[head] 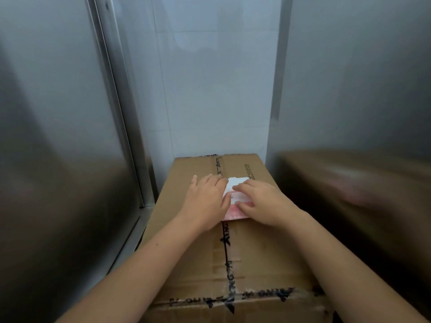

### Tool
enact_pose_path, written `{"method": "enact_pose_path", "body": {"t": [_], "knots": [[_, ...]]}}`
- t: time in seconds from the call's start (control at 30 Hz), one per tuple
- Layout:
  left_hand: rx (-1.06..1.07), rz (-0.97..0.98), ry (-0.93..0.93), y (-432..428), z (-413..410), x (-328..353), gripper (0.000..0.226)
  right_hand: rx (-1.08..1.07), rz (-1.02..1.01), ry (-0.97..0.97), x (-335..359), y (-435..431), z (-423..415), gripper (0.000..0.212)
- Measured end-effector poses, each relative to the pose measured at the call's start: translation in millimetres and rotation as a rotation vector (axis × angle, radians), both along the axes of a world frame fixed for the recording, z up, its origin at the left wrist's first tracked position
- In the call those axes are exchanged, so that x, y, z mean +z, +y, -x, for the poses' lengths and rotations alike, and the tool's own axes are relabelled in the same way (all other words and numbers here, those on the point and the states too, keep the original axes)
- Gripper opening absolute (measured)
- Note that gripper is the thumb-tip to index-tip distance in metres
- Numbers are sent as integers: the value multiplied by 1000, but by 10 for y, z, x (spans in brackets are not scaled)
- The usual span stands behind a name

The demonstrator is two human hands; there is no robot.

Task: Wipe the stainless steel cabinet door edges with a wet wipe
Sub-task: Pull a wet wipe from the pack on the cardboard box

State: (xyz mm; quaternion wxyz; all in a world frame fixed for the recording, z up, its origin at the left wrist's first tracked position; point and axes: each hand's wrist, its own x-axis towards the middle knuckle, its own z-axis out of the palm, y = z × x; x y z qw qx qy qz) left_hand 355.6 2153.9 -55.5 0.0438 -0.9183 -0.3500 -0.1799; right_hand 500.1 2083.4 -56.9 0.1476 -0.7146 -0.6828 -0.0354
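background: white tiled wall [210,78] at the far end of a narrow gap between two stainless steel faces
left side: steel cabinet door [51,113], tall and brushed, with its vertical door edge [116,101] running down next to the gap
right side: steel panel [349,78], plain, with a blurred brown reflection of the box low on it
surface: cardboard box [268,252] fills the gap from near to far, closed, flaps sealed with printed tape [225,248] along the centre seam and across the near edge
task thing: wet wipe pack [235,214] lies flat on the box top, toward the far half, over the centre seam; pink wrapper shows at its near edge, white flap [238,183] on top
pack vs cabinet: well apart from the left door edge, not touching any steel
left hand [205,198]: covers the left end of the pack, fingers bent over it, thumb against the flap; grips the pack
right hand [265,202]: fingers laid across the flap from the right, thumb on the near part of the pack; pinching the flap or only pressing it, cannot tell
arms: both forearms bare, reaching in from the near edge over the box
wipe sheet: none visible outside the pack
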Motion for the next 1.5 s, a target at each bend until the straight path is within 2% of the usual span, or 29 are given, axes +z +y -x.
{"method": "enact_pose_path", "body": {"t": [0.27,0.47,0.67,0.8,1.03,1.43,1.5], "knots": [[-23,96,-35,142,-76,-212,43,118,18,168,-127,180,-172,37],[-54,48,-70,169,-58,-300,45,167,-24,225,-163,233,-174,31],[-98,58,-92,164,-75,-370,42,170,-49,183,-189,243,-180,29],[-97,147,-156,153,-85,-399,40,175,-5,160,-184,266,-175,25],[-104,173,-198,156,-90,-420,34,175,51,134,-179,316,-190,20],[-108,171,-221,167,-72,-449,37,205,76,95,-219,409,-206,11],[-104,175,-219,173,-69,-457,40,204,85,114,-220,406,-211,16]]}}
